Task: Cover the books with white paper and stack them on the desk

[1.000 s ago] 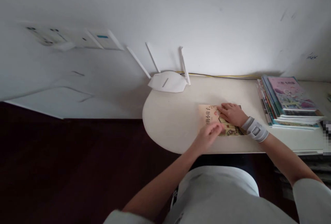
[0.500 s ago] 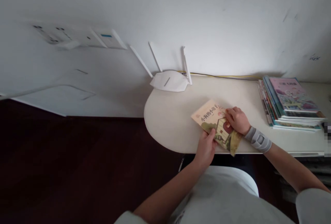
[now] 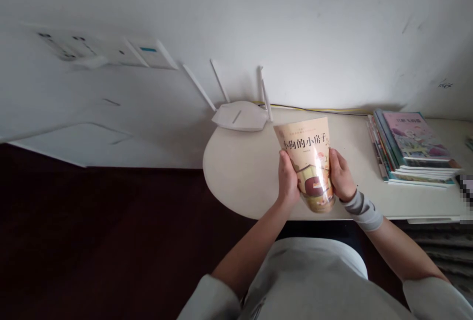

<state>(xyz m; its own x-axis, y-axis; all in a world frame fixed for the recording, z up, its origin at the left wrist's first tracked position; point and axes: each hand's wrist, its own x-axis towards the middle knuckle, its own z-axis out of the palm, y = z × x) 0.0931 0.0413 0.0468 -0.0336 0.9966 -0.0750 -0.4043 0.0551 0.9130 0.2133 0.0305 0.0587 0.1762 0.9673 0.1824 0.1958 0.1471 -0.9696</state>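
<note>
A thin picture book [image 3: 305, 157] with a cream cover, dark Chinese title and a little house drawn below is held up over the table's front part. Its cover bows toward me and catches a bright streak of light. My left hand [image 3: 288, 176] grips the left edge, thumb on the front. On the opposite edge, my right hand [image 3: 342, 174] grips likewise; a grey wrist wrap [image 3: 364, 210] sits below it. The fingers behind the book are hidden.
The white table [image 3: 236, 177] has a rounded left end. A white router [image 3: 240, 116] with upright antennas stands at the wall, cables trailing right. Several books are stacked [image 3: 417, 137] on the right. Wall sockets [image 3: 103, 51] are at upper left.
The book has turned more upright and faces me squarely, its sides now curved. My right hand has shifted from lying across the cover to the right edge.
</note>
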